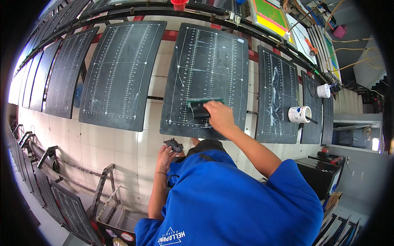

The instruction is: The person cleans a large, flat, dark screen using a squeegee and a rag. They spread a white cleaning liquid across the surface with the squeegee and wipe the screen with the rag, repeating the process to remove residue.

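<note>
Right hand [221, 118], fingers wrapped around a black-and-green scraper [200, 111] at the lower half of the middle board [209, 84]; left hand [164, 156] gripping a dark crumpled cloth [174, 145] off the board's near edge. Work here appears unfinished, pale smears showing; the right-hand board [283, 94] bears heavier streaks.

White tub [295, 115] at right — red cup [179, 5] at the top.

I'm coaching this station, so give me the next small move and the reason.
Probably slide the black-and-green scraper a little across the dark board: the right hand already grips it over the board's near half, while the left hand holds a dark crumpled lump off the board.
</note>
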A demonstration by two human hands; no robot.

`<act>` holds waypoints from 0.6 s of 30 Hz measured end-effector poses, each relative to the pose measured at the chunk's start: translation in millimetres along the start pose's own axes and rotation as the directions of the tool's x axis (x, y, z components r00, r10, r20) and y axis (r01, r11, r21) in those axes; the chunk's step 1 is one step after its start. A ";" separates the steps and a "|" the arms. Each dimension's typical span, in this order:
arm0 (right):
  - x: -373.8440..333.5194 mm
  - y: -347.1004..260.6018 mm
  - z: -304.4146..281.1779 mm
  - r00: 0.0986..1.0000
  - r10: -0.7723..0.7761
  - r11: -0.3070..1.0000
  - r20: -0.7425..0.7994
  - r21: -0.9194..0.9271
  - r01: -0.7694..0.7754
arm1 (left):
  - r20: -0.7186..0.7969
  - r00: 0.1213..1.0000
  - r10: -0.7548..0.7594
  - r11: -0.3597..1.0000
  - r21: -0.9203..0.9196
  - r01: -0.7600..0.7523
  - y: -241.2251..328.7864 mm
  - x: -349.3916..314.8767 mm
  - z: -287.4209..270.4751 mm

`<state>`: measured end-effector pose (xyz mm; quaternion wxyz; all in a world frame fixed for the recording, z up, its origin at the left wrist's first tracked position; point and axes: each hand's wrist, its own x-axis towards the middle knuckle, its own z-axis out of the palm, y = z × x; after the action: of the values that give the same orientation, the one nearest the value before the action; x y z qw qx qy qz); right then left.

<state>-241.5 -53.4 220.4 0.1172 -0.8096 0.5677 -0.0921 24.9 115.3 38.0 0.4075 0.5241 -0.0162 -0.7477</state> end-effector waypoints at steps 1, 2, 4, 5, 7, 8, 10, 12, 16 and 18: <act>-2.3 -2.0 -8.3 0.997 -0.007 1.000 0.071 0.006 0.007 | 0.012 1.000 0.011 1.000 0.025 -0.011 2.5 3.5 4.8; -5.0 -3.9 -17.8 0.990 -0.013 1.000 0.142 0.013 0.011 | 0.025 0.999 0.020 0.999 0.050 -0.021 5.1 7.1 9.7; -7.4 2.4 -32.2 0.963 0.033 0.999 0.267 -0.003 -0.034 | 0.052 0.998 0.027 0.995 0.096 -0.032 11.4 11.9 20.1; -0.1 12.0 -38.1 0.942 0.078 0.997 0.327 -0.025 -0.074 | 0.057 0.998 0.024 0.994 0.108 -0.031 14.0 11.9 23.8; 16.8 35.8 -61.0 0.885 0.177 0.979 0.431 0.018 -0.205 | 0.082 0.996 0.033 0.992 0.120 -0.043 21.6 15.2 34.1; 24.5 56.5 -77.6 0.770 0.213 0.914 0.601 0.156 -0.375 | 0.093 0.995 0.040 0.992 0.118 -0.051 24.5 14.2 36.4; 4.9 102.0 -97.8 0.758 0.241 0.716 0.605 0.416 -0.560 | 0.115 0.992 0.044 0.991 0.119 -0.058 29.7 14.7 38.8; -23.7 143.7 -106.0 0.784 0.328 0.534 0.527 0.581 -0.614 | 0.122 0.992 0.039 0.991 0.119 -0.054 31.1 15.3 35.3; -89.8 220.2 -122.7 0.690 0.674 0.523 0.264 0.488 -0.698 | 0.078 0.997 0.020 0.992 0.124 -0.030 30.7 7.7 34.1; -116.1 244.5 -117.2 0.608 0.784 0.561 0.126 0.275 -0.780 | 0.068 0.998 -0.003 0.991 0.133 -0.006 28.0 5.4 31.2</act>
<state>-533.4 -34.3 258.6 0.2653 -0.4456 0.8464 -0.1208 16.1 80.6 60.5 0.3713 0.5244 -0.0803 -0.7621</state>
